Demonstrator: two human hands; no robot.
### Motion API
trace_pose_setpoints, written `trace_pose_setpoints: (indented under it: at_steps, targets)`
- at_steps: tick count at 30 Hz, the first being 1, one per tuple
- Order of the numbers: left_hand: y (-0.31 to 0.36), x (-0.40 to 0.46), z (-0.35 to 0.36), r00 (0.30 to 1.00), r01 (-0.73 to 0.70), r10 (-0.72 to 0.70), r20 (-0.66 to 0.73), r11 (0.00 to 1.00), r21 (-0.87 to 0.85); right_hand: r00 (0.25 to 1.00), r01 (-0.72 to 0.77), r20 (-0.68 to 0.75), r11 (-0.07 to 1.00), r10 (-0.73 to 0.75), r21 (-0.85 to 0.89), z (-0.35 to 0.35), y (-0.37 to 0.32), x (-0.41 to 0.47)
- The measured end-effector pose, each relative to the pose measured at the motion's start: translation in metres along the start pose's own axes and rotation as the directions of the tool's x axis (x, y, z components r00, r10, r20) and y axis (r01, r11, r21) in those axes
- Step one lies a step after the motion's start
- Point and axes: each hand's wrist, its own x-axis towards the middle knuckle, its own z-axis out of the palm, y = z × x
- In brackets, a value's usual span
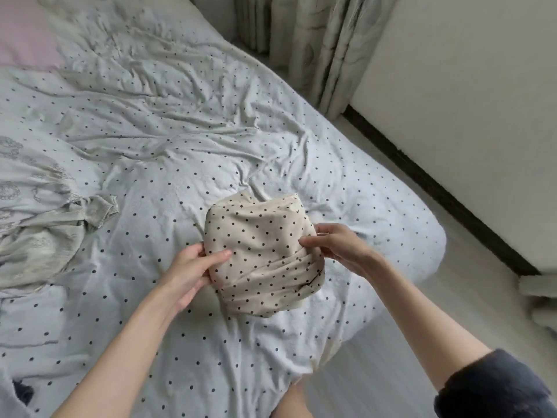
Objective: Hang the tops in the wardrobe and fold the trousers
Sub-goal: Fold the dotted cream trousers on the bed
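Observation:
A beige garment with dark dots (262,251), folded into a compact bundle, sits on the bed near its right edge. My left hand (193,270) grips the bundle's left side, thumb on top and fingers underneath. My right hand (334,244) pinches its right side, thumb on the top layer and fingers curled behind. A crumpled pale green patterned garment (45,224) lies at the left of the bed.
The bed is covered by a wrinkled white quilt with black dots (168,131). A pink pillow (24,31) is at the far left corner. Curtains (325,40) hang beyond the bed. A white wall with a dark skirting board (437,188) runs along the right.

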Motion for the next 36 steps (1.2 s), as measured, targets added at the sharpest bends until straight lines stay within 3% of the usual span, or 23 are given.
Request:
trace_pose_setpoints:
  at_steps: [6,8,13,16,22,27,36]
  targets:
    - [0.023,-0.053,0.050,0.948,-0.185,0.112,0.298,0.956,0.228,0.952,0.114,-0.301,0.980,-0.060,0.166,-0.010,0.038,-0.133]
    - [0.021,-0.082,0.085,0.887,-0.259,0.107,0.450,0.921,0.291,0.896,0.179,-0.441,0.952,-0.054,0.247,-0.015,0.063,-0.196]
    - [0.006,-0.144,0.165,0.751,-0.366,0.054,0.658,0.864,0.347,0.756,0.272,-0.653,0.891,0.035,0.363,-0.026,0.123,-0.310]
    - [-0.017,-0.198,0.228,0.643,-0.432,-0.012,0.766,0.820,0.375,0.643,0.353,-0.760,0.842,0.098,0.407,-0.026,0.158,-0.395]
    - [-0.074,-0.332,0.349,0.361,-0.600,-0.138,0.922,0.723,0.343,0.332,0.523,-0.919,0.769,0.212,0.367,-0.025,0.231,-0.566]
    - [-0.112,-0.433,0.421,0.170,-0.675,-0.193,0.966,0.692,0.257,0.118,0.585,-0.957,0.760,0.264,0.282,-0.023,0.262,-0.678]
    - [-0.145,-0.630,0.533,-0.241,-0.729,-0.236,0.941,0.685,-0.016,-0.283,0.692,-0.901,0.720,0.327,0.044,-0.005,0.278,-0.866]
